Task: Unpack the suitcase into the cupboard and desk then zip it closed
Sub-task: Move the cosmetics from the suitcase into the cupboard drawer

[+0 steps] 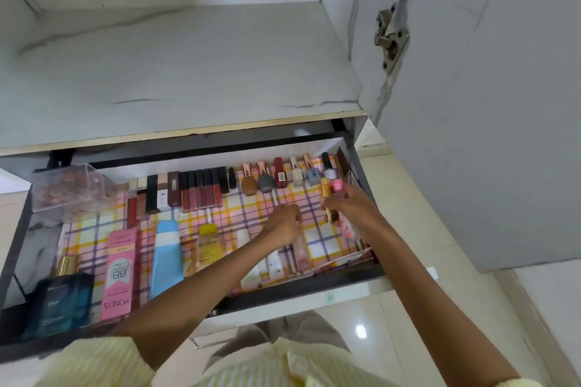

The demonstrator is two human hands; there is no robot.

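Yellow-striped sleeves (94, 364) fill the bottom edge of the head view, and two bare forearms reach from them into an open drawer (283, 291) with a black frame. The drawer is pulled out below a pale, marble-patterned cupboard shelf (188, 72); the cupboard door (487, 135) stands open on the right, its metal hinge (390, 38) showing.

The right grip (350, 203) is closed round a cluster of small bottles (331, 187), one with a yellow body and one with a pink cap, and a clear pink-labelled bottle pokes out beneath the palm. It holds them over the back right corner of the drawer, just in front of a row of nail polishes (297, 171) that stands along the rear wall.

The left grip (283, 223) sits beside it, nearer the middle of the drawer, low over the checked liner (320, 239). Its fingers are curled under; whether they hold anything cannot be told.

A row of dark lip glosses (201, 188) lies left of the nail polishes, and a clear plastic box (67, 187) sits in the back left corner. Along the front lie a dark blue box (59, 305), a pink carton (119, 273), a blue tube (166, 258) and a yellow bottle (207, 245), side by side. More small tubes lie under the left forearm, too blurred to tell apart. Glossy floor tiles (408, 324) show below the drawer front.
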